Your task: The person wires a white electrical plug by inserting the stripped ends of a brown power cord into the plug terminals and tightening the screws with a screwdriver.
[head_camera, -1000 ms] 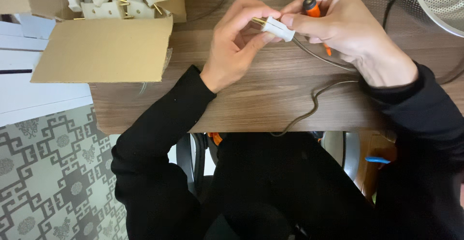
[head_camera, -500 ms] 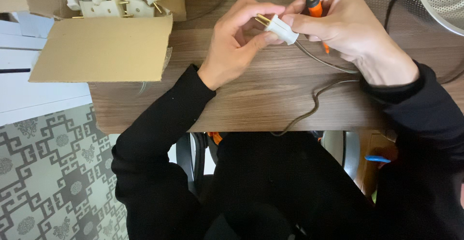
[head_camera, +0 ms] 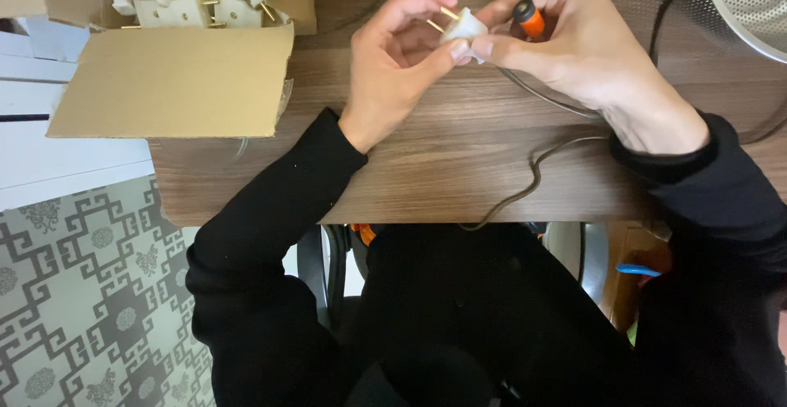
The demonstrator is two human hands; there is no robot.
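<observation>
Plug (head_camera: 461,26) pinched between both hands above desk (head_camera: 459,161), brass prongs pointing up-left toward left hand (head_camera: 398,67). Right hand (head_camera: 586,50) grips plug body plus orange screwdriver (head_camera: 529,18); cable (head_camera: 533,173) trails toward body. Cardboard box (head_camera: 172,79) left of left hand.

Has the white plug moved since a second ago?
Yes. The white plug, pinched between left hand and right hand, has turned, prongs now pointing up-left towards the cardboard box; its place above the wooden table barely changed.

I see long black sleeves ending at both wrists, my left hand (head_camera: 402,63) and right hand (head_camera: 586,50) bare, ringless.
</observation>
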